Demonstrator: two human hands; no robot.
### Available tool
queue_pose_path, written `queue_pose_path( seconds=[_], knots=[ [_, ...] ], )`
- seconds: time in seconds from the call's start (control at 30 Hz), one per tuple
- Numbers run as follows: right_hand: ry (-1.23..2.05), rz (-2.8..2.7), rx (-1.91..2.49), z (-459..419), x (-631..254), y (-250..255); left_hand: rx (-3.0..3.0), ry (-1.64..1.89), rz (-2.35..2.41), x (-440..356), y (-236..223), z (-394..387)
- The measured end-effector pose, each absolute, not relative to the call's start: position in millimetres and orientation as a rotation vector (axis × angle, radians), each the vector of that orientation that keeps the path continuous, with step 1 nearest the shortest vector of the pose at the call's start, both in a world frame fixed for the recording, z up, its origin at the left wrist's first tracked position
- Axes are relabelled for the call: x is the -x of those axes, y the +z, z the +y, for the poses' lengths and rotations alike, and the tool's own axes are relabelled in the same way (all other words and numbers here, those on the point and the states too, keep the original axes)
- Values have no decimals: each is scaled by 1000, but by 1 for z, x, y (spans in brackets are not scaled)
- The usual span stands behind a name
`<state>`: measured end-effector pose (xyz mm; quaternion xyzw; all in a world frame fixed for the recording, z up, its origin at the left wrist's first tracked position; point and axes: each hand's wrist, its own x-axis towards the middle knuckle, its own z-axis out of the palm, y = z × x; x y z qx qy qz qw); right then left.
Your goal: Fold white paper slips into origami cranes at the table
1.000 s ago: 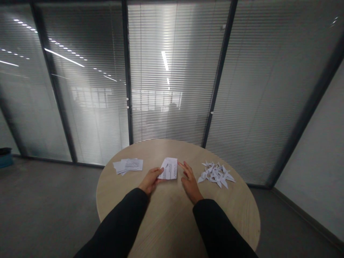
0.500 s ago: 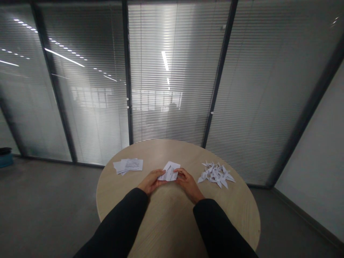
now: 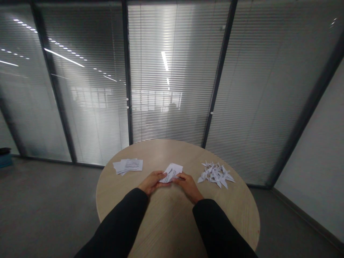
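Note:
A small folded piece of white printed paper is held between my two hands, over the middle of the table. My left hand grips its left side, thumb on top and fingers beneath. At the lower right edge, my right hand pinches the paper between thumb and fingers. A heap of pointed, folded white paper pieces lies to the right of my right hand. Left of my left hand rests a loose stack of printed paper sheets.
The round wooden table has a curved edge on all visible sides. Behind it stands a glass partition with blinds. A blue bin-like object is on the floor at far left.
The folded paper has turned slightly and shifted a little to the right. My right hand's fingers have slid lower along its edge. The stack and the heap are unmoved.

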<state>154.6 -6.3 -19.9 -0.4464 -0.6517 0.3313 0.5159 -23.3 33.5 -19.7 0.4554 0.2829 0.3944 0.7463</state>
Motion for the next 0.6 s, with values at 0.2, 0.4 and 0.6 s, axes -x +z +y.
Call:
queue_pose_path(
  seconds=[0.2,0.4,0.6],
  knots=[
    [764,-1440,1123,-4,-155,-23,-1016,833,580,20,-24,34],
    [769,-1405,1127,-1,-156,-27,-1045,797,604,15,-27,32],
    [719,-1416,1127,0,-156,-28,-1065,759,625,11,-27,28]
  ],
)
